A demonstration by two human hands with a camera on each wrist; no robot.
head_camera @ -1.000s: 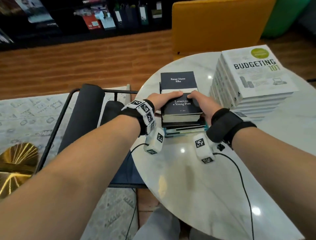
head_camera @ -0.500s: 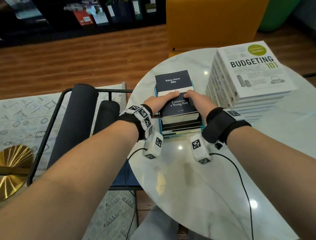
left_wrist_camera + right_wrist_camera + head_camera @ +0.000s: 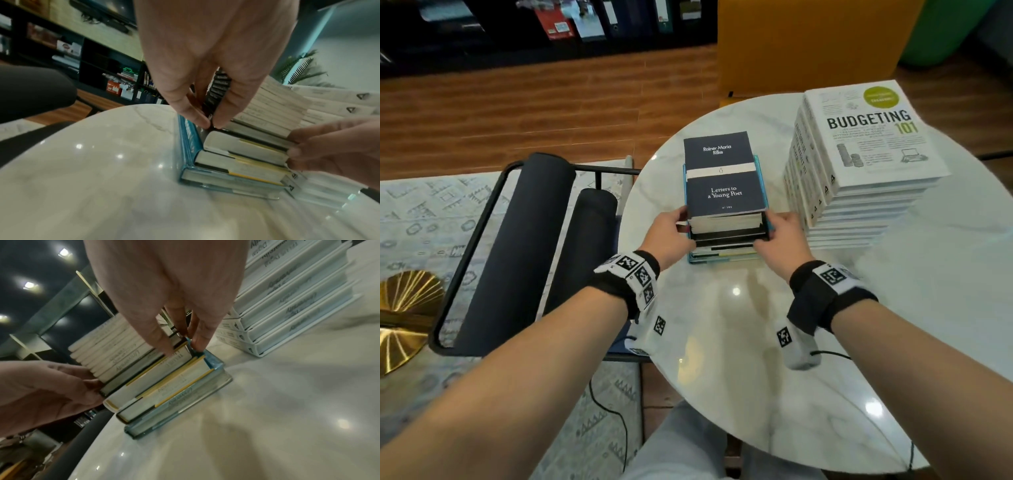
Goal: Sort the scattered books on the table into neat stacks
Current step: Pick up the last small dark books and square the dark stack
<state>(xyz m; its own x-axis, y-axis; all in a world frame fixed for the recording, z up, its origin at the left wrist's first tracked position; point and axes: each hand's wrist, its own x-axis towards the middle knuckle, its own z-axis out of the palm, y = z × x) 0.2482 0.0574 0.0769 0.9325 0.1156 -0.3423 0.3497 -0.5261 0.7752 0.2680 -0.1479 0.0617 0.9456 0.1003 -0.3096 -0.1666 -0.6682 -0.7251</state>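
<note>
A small stack of books (image 3: 726,245) stands on the round marble table (image 3: 756,359), topped by the dark "Letters to a Young Poet" (image 3: 724,192). My left hand (image 3: 671,236) presses the stack's near left corner and my right hand (image 3: 779,236) the near right corner. The left wrist view shows straight fingertips (image 3: 197,118) against the stack's (image 3: 236,162) spine side. In the right wrist view my right hand (image 3: 180,345) brackets the corner of the stack (image 3: 164,386) above a blue cover. A tall white "Budgeting 101" stack (image 3: 866,137) stands just to the right.
A black-framed seat with dark cushions (image 3: 517,246) sits close against the table's left edge. A yellow armchair (image 3: 808,44) stands behind the table. A gold ornament (image 3: 404,315) lies on the patterned rug at the far left. Wrist cables trail over the table's near part.
Both hands have slid off the top cover and down to the stack's near corners. The top book's title now shows in full.
</note>
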